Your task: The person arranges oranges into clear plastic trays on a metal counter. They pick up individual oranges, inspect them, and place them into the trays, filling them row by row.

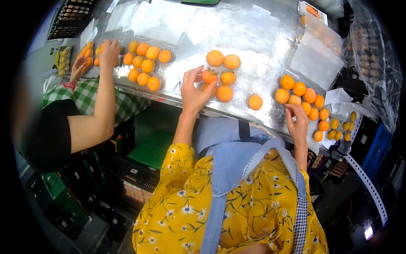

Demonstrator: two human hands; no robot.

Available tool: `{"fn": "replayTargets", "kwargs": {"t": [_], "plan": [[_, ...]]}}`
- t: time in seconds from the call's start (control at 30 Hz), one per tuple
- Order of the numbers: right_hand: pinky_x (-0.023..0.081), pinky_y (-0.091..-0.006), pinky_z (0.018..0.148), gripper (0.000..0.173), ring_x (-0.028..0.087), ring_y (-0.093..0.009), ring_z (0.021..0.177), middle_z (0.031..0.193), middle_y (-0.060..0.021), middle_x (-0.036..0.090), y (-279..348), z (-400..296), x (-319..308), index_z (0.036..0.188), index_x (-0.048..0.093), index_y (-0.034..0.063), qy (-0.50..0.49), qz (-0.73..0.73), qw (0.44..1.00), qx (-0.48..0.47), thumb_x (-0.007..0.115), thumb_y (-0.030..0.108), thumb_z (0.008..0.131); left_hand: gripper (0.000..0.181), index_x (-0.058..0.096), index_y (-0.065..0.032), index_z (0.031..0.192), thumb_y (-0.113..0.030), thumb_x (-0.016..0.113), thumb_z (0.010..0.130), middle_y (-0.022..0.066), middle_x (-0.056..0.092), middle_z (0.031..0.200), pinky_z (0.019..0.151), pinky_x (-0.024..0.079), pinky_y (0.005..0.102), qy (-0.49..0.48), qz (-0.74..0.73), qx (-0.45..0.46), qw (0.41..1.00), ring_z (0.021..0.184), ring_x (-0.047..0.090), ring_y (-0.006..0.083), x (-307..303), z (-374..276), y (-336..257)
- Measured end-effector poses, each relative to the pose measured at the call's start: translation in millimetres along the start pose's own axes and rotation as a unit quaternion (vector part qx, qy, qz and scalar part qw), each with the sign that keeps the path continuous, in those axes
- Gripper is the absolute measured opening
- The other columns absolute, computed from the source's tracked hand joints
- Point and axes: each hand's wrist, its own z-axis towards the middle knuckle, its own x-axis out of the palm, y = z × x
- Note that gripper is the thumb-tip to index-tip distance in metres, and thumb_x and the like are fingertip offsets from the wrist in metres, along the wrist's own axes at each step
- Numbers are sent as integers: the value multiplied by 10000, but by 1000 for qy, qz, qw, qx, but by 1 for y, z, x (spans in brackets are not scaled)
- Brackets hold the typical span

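My left hand holds a persimmon, its green calyx showing, between thumb and fingers over the left part of a clear plastic tray. Around it in that tray sit several more orange persimmons, and one lone persimmon lies in the right part near the front. At the right, my right hand has its fingertips against a persimmon in another filled clear tray; part of that fruit is hidden, and whether the fingers grip it I cannot tell.
A co-worker's hands reach over fruit at the left. Nearer me stands a filled clamshell. A punnet of small yellow-green fruit lies at the right. Paper sheets rest at the back. The metal table's front edge runs before me; crates stand below.
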Motion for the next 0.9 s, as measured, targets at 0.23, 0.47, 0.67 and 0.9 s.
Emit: {"fn": "replayTargets", "kwargs": {"t": [0.23,0.47,0.67,0.9], "plan": [[474,-304,615,127,597,-219,681,814,-102,616,17,17,7,913,648,27,2,9,999,-44,643,-7,790,365,510,24,1168,-246,531,923,137,587,1081,768,518,323,89,-633,-255,726,878,612,239,-7,-4,-38],[481,-298,616,143,606,-216,690,813,-92,621,53,42,13,915,657,34,36,34,989,-138,654,-13,780,523,451,-3,1264,-418,264,1007,127,600,926,665,501,259,235,-670,-322,626,778,601,181,10,-9,-68],[470,-267,617,165,586,-155,684,814,-74,612,80,48,16,969,652,27,39,157,983,-93,658,12,804,584,502,-15,1197,-509,268,991,56,587,717,460,423,204,307,-625,-350,627,538,549,118,18,-15,-73],[459,-233,644,319,554,-112,739,936,-59,574,95,48,18,1105,606,44,106,277,953,-63,698,107,805,611,562,-39,1076,-559,258,976,12,535,620,361,318,192,308,-468,-373,740,434,458,70,29,-23,-84]]}}
